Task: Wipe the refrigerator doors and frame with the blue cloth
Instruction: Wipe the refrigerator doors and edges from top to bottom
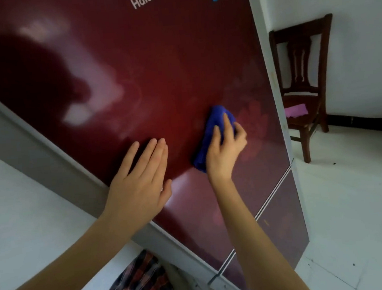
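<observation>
Blue cloth under right fingers, red door

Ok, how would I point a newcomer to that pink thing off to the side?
Start at the dark red refrigerator door; past its right edge a wooden chair stands by the white wall. On its seat lies a flat pink piece, seemingly cloth: the only pink thing, unlike the blue cloth under the right hand.

Above the left hand and blue cloth, the refrigerator door lies bare; a chair stands right of it.
</observation>
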